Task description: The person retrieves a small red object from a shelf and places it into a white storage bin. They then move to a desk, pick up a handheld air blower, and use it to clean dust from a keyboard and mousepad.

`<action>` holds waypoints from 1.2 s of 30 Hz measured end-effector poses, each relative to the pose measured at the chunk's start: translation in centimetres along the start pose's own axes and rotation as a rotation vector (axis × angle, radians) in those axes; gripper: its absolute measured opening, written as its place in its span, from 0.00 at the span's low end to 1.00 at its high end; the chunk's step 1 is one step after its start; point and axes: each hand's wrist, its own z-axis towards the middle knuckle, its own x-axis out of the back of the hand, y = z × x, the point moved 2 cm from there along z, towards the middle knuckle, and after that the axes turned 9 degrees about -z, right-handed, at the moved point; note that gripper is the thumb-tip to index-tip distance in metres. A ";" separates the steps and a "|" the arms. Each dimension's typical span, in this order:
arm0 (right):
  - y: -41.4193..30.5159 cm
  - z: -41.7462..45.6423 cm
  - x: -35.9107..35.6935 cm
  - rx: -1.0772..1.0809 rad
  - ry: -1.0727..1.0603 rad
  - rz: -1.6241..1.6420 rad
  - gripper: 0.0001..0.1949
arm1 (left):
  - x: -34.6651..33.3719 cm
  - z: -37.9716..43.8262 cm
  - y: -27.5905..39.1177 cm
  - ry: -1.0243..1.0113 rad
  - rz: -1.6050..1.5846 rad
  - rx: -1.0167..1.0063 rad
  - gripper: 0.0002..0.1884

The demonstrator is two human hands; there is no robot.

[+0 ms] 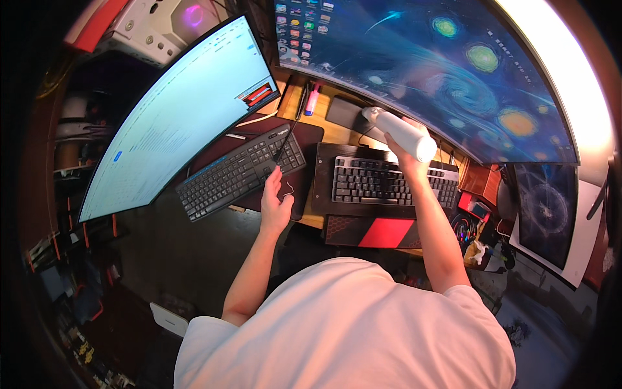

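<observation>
My right hand (411, 158) is wrapped around a white cylindrical bottle (401, 132). The bottle lies tilted in the grip, its capped end pointing up and left and its round base towards me. Beneath it is a black-keyed mechanical keyboard (374, 180) on a dark board. Fingers extended and thumb apart, my left hand (277, 206) is at the lower edge of a black Logitech keyboard (238, 172). A thin black rod or cord (286, 138) crosses that keyboard and ends by the left fingertips; whether they touch it is unclear.
A tilted monitor (189, 112) stands left, a large curved monitor (418, 73) behind the bottle. A pink and blue marker-like tube (312, 99) lies between them. A red and black wrist rest (371, 232) borders the desk front; a lit mouse (463, 228) is at right, beside a tablet-like screen (544, 209).
</observation>
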 end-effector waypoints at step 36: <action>-5.6 -0.1 -3.3 0.106 -0.040 0.099 0.29 | 0.7 2.3 2.0 -0.100 -0.046 -0.019 0.43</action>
